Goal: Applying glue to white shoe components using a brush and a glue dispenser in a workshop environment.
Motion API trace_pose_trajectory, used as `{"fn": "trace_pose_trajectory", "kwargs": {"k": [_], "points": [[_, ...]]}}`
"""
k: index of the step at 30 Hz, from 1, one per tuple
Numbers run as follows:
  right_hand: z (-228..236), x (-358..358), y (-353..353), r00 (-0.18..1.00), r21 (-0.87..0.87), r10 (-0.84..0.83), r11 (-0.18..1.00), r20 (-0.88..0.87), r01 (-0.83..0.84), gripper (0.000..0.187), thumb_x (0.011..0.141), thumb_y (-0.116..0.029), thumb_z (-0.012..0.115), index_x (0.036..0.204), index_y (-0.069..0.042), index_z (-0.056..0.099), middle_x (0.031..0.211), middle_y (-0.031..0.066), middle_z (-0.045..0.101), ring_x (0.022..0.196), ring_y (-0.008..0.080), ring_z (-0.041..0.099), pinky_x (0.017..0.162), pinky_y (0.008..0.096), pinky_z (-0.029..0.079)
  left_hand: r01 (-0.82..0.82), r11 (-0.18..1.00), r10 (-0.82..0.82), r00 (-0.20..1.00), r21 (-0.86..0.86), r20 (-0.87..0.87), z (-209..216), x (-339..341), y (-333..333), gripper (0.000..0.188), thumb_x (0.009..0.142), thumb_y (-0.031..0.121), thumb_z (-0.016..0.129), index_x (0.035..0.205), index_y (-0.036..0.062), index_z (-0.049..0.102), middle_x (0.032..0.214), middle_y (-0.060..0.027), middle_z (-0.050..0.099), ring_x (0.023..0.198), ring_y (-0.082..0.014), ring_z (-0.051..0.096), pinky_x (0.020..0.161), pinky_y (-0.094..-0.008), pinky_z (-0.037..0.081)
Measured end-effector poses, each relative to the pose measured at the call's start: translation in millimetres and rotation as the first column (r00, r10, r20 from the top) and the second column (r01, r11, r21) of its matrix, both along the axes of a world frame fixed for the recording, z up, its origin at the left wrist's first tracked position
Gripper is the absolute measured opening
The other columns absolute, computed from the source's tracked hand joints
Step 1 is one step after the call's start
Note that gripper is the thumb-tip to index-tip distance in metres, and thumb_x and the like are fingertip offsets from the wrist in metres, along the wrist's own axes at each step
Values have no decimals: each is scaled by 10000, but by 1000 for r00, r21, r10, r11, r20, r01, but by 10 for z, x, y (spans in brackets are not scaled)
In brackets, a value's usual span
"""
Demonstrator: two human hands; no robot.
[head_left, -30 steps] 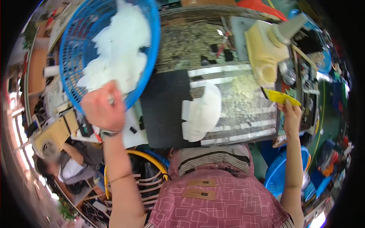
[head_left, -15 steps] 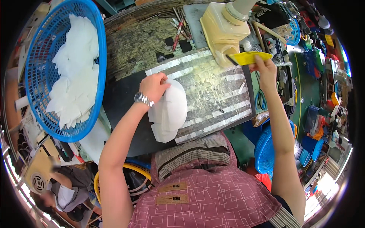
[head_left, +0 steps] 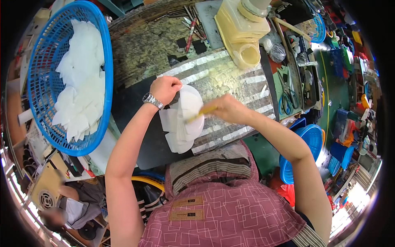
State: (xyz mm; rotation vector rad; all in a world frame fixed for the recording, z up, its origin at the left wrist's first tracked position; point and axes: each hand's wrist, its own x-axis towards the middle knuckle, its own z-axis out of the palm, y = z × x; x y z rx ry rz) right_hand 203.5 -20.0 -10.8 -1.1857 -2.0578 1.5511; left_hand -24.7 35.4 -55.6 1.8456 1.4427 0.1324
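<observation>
A fanned stack of thin white curved sheets (head_left: 181,136) lies on the work board, its layers overlapping. My left hand (head_left: 165,89), with a metal watch on the wrist, pinches the far edge of the stack. In my right hand (head_left: 228,109) is a yellow-handled brush (head_left: 207,110), blurred by motion. Its tip is over the sheets, seemingly against them. Behind the stack stands a cream glue pot (head_left: 249,55) with a round opening at its front.
A blue basket (head_left: 108,82) of similar white pieces (head_left: 84,61) stands at the left. Pens and tools (head_left: 191,35) lie at the back. Scissors (head_left: 288,101) rest to the right, above another blue basket (head_left: 302,150). A person (head_left: 74,210) sits at the lower left.
My right hand has brought the brush from the glue pot's opening leftward and nearer, over the white sheets. My left hand stays at the stack's far edge.
</observation>
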Motion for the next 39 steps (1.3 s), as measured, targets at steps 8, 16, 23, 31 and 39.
{"fn": "trace_pose_trajectory", "kwargs": {"k": [8,16,23,31,39], "points": [[-15,160,-745,994,107,-107,989,23,104,206,755,-73,598,957,-70,636,868,117,639,708,170,619,653,245,488,-115,935,54,981,336,186,221,126,-165,79,732,112,591,749,37,614,704,-84,576,639,-227,566,573,-300,440],[327,958,-191,502,-123,-858,513,-109,849,174,843,-120,522,926,13,597,761,47,628,668,94,579,646,228,468,190,523,-574,799,831,178,472,517,-735,170,637,39,581,806,22,593,698,-28,521,677,-176,517,576,-293,414],[-30,537,250,957,267,-289,925,26,272,177,746,-59,587,917,-31,622,852,127,630,737,218,619,637,286,476,514,409,-725,684,754,-73,17,605,-993,119,657,75,558,765,26,556,722,-24,493,772,-170,489,651,-288,403],[60,551,358,917,238,-397,896,49,375,157,788,-132,555,899,-52,633,726,126,624,632,213,610,576,298,469,586,260,-712,653,768,-257,-38,555,-1011,115,674,134,535,767,71,563,835,-19,517,854,-166,485,733,-309,377],[191,1162,-598,753,-115,-621,750,215,651,150,800,-91,536,871,16,613,803,86,645,717,140,604,681,271,466,72,498,-403,902,864,158,207,533,-891,115,646,64,620,743,83,561,794,-36,514,802,-196,500,714,-342,375]]}}
